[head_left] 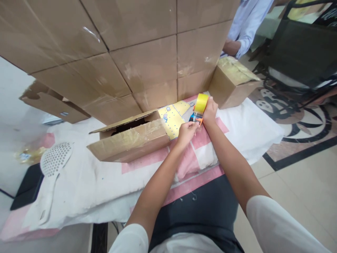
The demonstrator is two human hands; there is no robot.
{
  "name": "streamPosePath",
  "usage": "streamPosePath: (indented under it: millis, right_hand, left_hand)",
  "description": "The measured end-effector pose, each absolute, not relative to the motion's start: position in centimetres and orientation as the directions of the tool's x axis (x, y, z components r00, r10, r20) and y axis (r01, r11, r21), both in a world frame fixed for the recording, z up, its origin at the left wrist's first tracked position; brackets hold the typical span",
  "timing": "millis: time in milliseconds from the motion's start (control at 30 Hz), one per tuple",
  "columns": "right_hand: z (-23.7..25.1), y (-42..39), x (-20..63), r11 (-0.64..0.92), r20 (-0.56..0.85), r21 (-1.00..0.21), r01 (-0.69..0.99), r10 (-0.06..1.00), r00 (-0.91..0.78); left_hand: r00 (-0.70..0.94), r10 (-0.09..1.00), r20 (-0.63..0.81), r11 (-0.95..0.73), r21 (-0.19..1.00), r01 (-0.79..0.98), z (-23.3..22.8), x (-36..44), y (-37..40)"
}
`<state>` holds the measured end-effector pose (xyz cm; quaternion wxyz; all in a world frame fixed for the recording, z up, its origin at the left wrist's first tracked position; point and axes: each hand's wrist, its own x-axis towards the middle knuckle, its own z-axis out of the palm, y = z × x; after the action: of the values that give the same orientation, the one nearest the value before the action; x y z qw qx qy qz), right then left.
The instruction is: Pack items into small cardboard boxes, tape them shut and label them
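My right hand (210, 111) is wrapped round a tape dispenser (196, 117) with orange and blue-black parts. On it sits a roll of yellow tape (201, 102). The fingers of my left hand (187, 133) are pinched together at the dispenser's front, on what looks like the loose end of the tape. Just left of my hands lies a long cardboard box (134, 142), its top flaps parted over a dark gap. Beneath the dispenser is a yellow patterned sheet or cloth (172, 117), partly hidden by my hands.
Stacked cardboard boxes (152, 66) form a wall behind the cloth-covered table (89, 175). Another box (234, 82) stands at the right, near a person's sleeve (252, 28). A white skimmer (56, 160) and a black flat object (27, 186) lie left. A dark chair (302, 52) is at far right.
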<state>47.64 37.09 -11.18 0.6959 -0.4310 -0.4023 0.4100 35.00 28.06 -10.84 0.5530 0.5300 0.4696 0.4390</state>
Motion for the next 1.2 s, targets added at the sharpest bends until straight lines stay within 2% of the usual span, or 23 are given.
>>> streamPosePath:
  millis: [133,600,933,1200]
  right_hand:
    - [-10.5,37.3,48.0,0.323,0.191,-0.925,-0.2,0.851,0.489]
    - [-10.5,37.8,49.7,0.348,0.251,-0.927,-0.143,0.855,0.454]
    - [-10.3,37.9,50.1,0.276,0.141,-0.936,-0.219,0.863,0.485]
    - [-9.6,37.4,49.7,0.236,0.076,-0.94,-0.245,0.848,0.525]
  left_hand:
    - [0.187,0.98,-0.075,0.065,0.996,0.063,-10.3,35.3,27.9]
    - [0.231,0.969,-0.083,0.083,0.997,0.008,-11.4,35.8,28.7]
    - [0.251,0.962,-0.103,0.094,0.994,0.049,-10.2,35.3,27.8]
    - [0.253,0.967,-0.042,0.022,0.997,0.079,-10.3,35.0,27.5]
